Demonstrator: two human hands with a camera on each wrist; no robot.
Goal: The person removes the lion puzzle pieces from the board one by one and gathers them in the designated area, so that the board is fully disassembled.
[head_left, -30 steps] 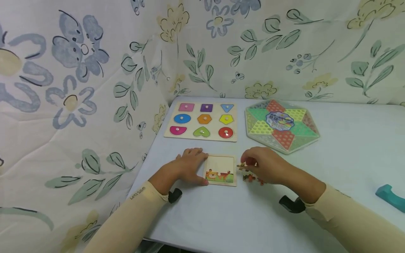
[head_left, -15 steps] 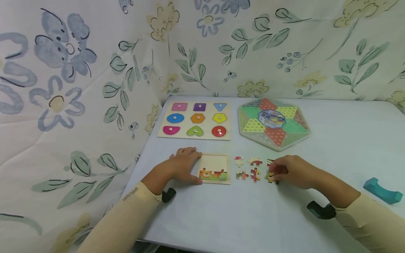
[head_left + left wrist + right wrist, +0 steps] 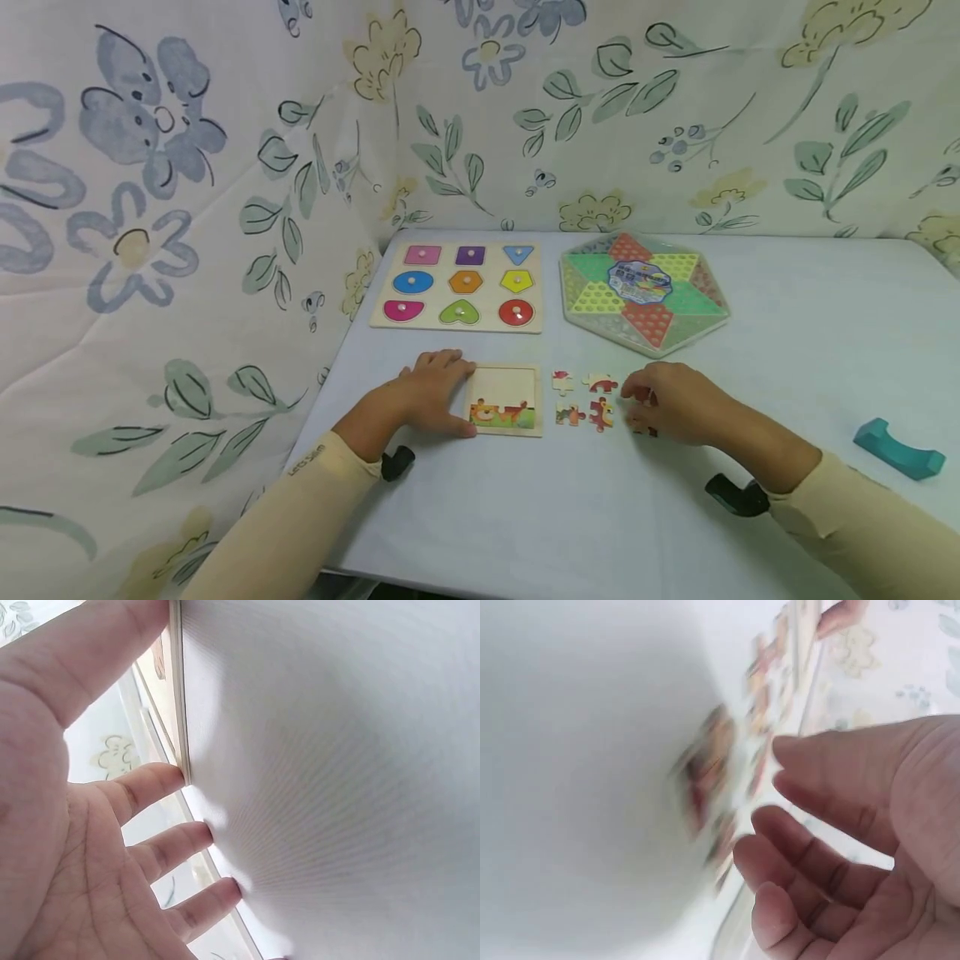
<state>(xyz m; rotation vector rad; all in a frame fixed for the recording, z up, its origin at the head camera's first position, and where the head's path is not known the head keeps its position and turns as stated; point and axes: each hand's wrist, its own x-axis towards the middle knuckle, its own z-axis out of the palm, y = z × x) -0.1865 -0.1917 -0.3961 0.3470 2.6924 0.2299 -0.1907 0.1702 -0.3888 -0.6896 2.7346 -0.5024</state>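
A small square wooden puzzle tray (image 3: 504, 383) lies on the table, its bottom row filled with an animal's face and body on green. My left hand (image 3: 433, 396) touches the tray's left side, thumb near the lower corner and index finger at the upper one; its fingers are spread. Several loose jigsaw pieces (image 3: 601, 414) lie in rows right of the tray. Over the rightmost ones is my right hand (image 3: 678, 404), partly hiding a piece (image 3: 647, 431). In the right wrist view, its fingers are loosely bent, no piece visible between them; the jigsaw pieces (image 3: 709, 769) beyond are blurred.
Behind the tray lies a wooden shape board (image 3: 480, 321) with knobbed coloured shapes. To its right is a hexagonal game board (image 3: 641, 321) in clear packaging. A teal curved block (image 3: 898, 450) sits at the far right. Floral cloth (image 3: 465, 83) hangs behind and at left.
My right hand has moved right from beside the tray, then slightly back left. The bunched pieces now lie spread in rows. My left hand stays at the tray; the head view has shifted slightly.
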